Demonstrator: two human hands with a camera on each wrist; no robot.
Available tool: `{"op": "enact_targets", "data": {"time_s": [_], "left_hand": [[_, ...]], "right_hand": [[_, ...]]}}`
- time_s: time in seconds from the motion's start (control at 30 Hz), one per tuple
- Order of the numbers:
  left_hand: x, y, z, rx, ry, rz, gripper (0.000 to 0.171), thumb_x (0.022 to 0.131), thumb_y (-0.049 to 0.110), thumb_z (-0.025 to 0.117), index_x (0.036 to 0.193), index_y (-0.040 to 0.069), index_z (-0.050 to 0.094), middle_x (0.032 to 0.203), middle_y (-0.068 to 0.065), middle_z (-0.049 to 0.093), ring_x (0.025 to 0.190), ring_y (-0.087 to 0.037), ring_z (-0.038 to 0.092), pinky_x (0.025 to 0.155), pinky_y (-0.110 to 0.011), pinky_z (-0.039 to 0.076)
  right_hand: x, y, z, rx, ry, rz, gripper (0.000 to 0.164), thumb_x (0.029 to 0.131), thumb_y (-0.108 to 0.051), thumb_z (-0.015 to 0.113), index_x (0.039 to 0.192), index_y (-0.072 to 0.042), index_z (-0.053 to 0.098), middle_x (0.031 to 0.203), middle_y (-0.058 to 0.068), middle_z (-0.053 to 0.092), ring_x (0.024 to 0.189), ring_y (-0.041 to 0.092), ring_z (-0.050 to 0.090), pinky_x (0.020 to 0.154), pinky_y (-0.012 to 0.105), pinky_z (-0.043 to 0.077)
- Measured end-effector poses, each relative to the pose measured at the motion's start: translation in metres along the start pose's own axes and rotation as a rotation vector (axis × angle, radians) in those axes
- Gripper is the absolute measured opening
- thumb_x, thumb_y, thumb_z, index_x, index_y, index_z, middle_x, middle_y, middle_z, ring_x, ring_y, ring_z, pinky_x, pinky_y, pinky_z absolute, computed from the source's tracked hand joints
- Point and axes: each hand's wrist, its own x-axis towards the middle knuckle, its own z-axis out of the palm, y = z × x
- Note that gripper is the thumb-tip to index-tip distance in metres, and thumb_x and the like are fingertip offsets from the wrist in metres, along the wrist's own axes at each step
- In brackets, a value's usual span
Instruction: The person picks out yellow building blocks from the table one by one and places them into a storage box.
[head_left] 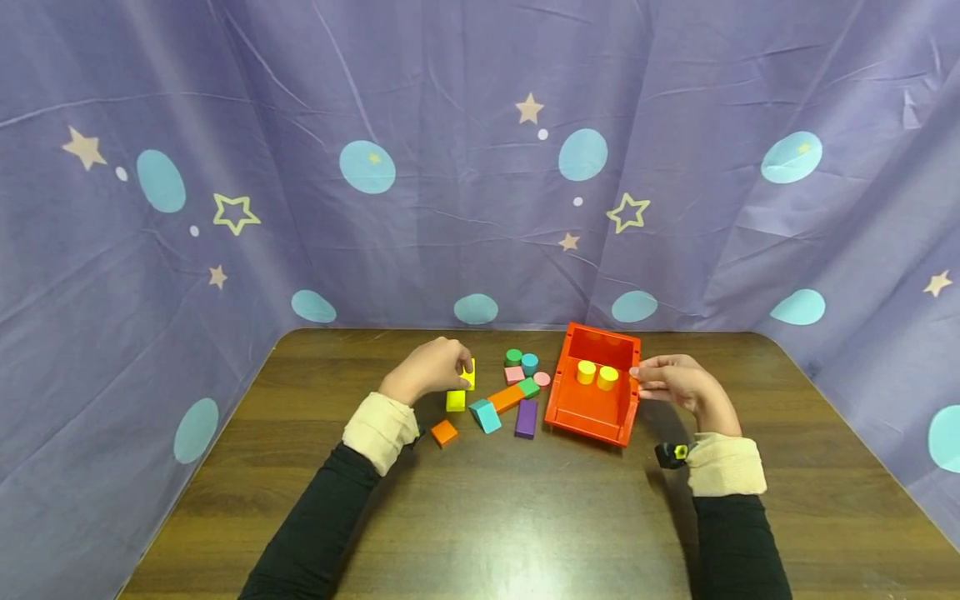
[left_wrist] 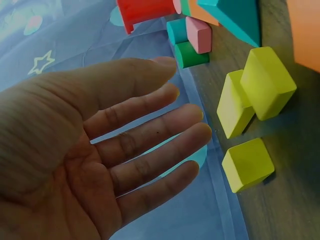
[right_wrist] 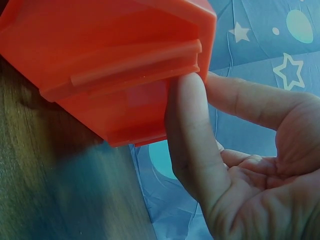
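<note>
Yellow blocks point(left_wrist: 269, 85) number three; one red bin point(head_left: 588, 423) holds two cylinders point(head_left: 607, 378).

Curtain point(head_left: 480, 208) behind desk point(head_left: 480, 517). Bin point(head_left: 588, 427) right of the loose pieces, two inner cylinders point(head_left: 607, 377) side by side in it, right hand point(head_left: 678, 385) at its right wall. Left hand point(head_left: 429, 371) near three blocks point(head_left: 456, 402) at the left; square block point(head_left: 445, 433) in front of those. Wedge point(head_left: 486, 416), bar point(head_left: 506, 399), end block point(head_left: 529, 387) run diagonally back-right. Oblong block point(head_left: 527, 419) before end block, left of bin. Rear cylinders point(head_left: 529, 362) behind the bar.
</note>
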Motion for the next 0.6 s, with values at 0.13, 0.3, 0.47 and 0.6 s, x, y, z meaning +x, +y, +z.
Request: {"op": "enact_targets", "data": {"time_s": [0.13, 0.3, 0.47, 0.6], "left_hand": [[0.001, 0.001, 0.004, 0.003, -0.017, -0.014, 0.024, 0.085, 0.015, 0.082, 0.107, 0.006, 0.077, 0.085, -0.002, 0.069, 0.074, -0.013, 0.059, 0.073, -0.031, 0.052], [0.0, 0.0, 0.01, 0.016, -0.032, -0.037, 0.023, 0.084, 0.015, 0.083, 0.104, 0.006, 0.078, 0.086, -0.002, 0.069, 0.076, -0.013, 0.059, 0.073, -0.031, 0.052], [-0.002, -0.001, 0.013, 0.026, -0.041, -0.044, 0.022, 0.081, 0.012, 0.085, 0.1, 0.006, 0.078, 0.081, -0.001, 0.067, 0.073, -0.014, 0.057, 0.072, -0.03, 0.051], [-0.003, -0.003, 0.016, 0.028, -0.05, -0.042, 0.025, 0.078, 0.012, 0.087, 0.101, 0.006, 0.078, 0.082, -0.001, 0.067, 0.074, -0.014, 0.057, 0.072, -0.03, 0.051]], "right_hand": [[0.0, 0.0, 0.0, -0.001, 0.002, -0.001, 0.021, 0.101, -0.003, 0.058, 0.116, 0.01, 0.055, 0.084, -0.006, 0.071, 0.074, 0.006, 0.069, 0.075, 0.025, 0.061], [-0.001, 0.0, -0.001, 0.007, 0.002, 0.003, 0.02, 0.101, -0.003, 0.058, 0.116, 0.01, 0.055, 0.084, -0.006, 0.071, 0.074, 0.006, 0.069, 0.075, 0.025, 0.061], [-0.001, -0.001, -0.001, 0.005, 0.001, 0.001, 0.02, 0.101, -0.004, 0.058, 0.116, 0.009, 0.055, 0.084, -0.006, 0.071, 0.073, 0.006, 0.069, 0.076, 0.026, 0.062], [-0.001, -0.001, 0.0, 0.002, 0.002, 0.004, 0.022, 0.101, -0.003, 0.058, 0.117, 0.01, 0.054, 0.085, -0.006, 0.071, 0.073, 0.006, 0.069, 0.075, 0.026, 0.062]]}}
